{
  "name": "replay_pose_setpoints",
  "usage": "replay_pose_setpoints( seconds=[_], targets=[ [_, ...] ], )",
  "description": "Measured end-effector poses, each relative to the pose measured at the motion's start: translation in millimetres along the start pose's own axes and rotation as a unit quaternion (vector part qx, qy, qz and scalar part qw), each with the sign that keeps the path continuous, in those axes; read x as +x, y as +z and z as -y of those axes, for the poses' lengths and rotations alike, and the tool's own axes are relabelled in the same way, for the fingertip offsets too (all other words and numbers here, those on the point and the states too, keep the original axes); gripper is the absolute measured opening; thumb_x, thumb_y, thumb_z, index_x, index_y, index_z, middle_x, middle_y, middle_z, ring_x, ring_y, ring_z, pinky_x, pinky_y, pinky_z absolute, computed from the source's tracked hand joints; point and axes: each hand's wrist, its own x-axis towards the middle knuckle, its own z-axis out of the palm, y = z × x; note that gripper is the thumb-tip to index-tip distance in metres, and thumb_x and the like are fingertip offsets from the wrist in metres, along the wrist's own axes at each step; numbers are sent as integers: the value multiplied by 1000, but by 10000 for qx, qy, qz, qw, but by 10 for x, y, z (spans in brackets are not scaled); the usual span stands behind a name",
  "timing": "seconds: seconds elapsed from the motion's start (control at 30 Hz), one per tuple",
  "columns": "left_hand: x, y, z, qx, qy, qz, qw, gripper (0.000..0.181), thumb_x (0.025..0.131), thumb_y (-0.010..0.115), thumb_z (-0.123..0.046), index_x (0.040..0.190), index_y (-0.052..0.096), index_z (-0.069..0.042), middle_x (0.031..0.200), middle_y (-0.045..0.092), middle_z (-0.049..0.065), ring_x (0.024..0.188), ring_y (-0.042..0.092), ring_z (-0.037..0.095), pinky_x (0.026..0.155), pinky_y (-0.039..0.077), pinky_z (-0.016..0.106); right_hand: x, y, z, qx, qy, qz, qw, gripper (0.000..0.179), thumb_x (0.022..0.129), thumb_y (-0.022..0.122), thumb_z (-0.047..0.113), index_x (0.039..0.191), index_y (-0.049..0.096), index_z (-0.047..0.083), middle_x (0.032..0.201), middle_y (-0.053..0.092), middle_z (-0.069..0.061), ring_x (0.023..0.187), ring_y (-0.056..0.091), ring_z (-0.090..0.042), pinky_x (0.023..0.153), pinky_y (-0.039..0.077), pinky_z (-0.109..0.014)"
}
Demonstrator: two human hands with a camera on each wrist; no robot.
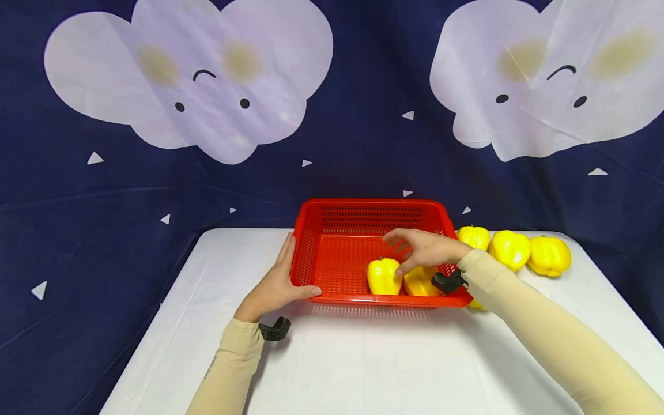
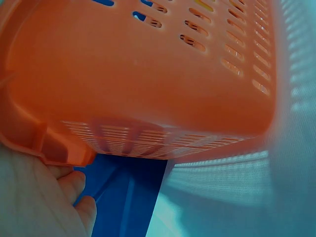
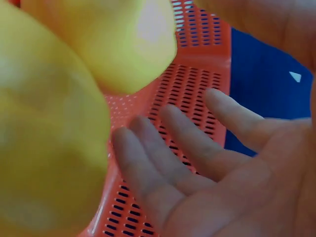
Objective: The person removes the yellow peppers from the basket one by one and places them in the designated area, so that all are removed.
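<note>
A red perforated plastic basket [image 1: 332, 259] stands on the white table. My left hand [image 1: 277, 291] rests at its front left corner, the thumb along the front rim and the fingers straight along the left side. In the left wrist view, the fingers [image 2: 74, 185] lie against the outside of the basket rim [image 2: 49, 143]. Inside the basket are a yellow bell pepper [image 1: 384, 278] and another yellow bell pepper [image 1: 419, 281], partly covered by my right hand [image 1: 422, 249]. That hand hovers over the basket with spread, loosely bent fingers, holding nothing; its thumb overlaps the left pepper.
To the right of the basket, several more yellow bell peppers [image 1: 510, 250] lie on the white table [image 1: 363, 363]. One of them is mostly hidden by the right forearm. A dark blue cloth [image 1: 363, 144] with white clouds hangs behind the table.
</note>
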Motion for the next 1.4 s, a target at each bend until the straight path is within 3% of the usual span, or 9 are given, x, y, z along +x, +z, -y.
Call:
replay_pose_setpoints(
  seconds=[0.17,0.37,1.07,1.4],
  targets=[
    [6,2,4,25,22,-4,10000,128,78,86,-36,161,-8,-9,167,-15,-1,153,5,28,119,21,54,52,41,-24,-387,91,385,9985,75,78,86,19,139,48,-1,134,57,-16,118,57,-32,102,47,-50],
    [5,4,-12,72,44,-21,10000,127,78,86,-33,161,-7,-7,167,-15,0,153,7,29,119,22,54,94,95,-7,-975,97,449,9942,72,73,89,24,134,54,6,128,59,-10,114,55,-26,101,46,-46],
    [3,11,1,83,171,-85,9998,127,78,87,-31,160,-6,-5,168,-13,5,153,6,31,119,21,54,193,262,30,-1699,249,584,9834,75,71,89,34,133,53,12,114,61,-1,102,57,-20,90,50,-39],
    [-3,3,-20,103,155,-75,9998,127,78,87,-33,160,-6,-4,167,-12,7,153,6,32,119,20,54,223,293,46,-1663,290,626,9837,77,70,89,29,133,50,9,114,58,-3,103,55,-21,90,48,-38]
  ],
)
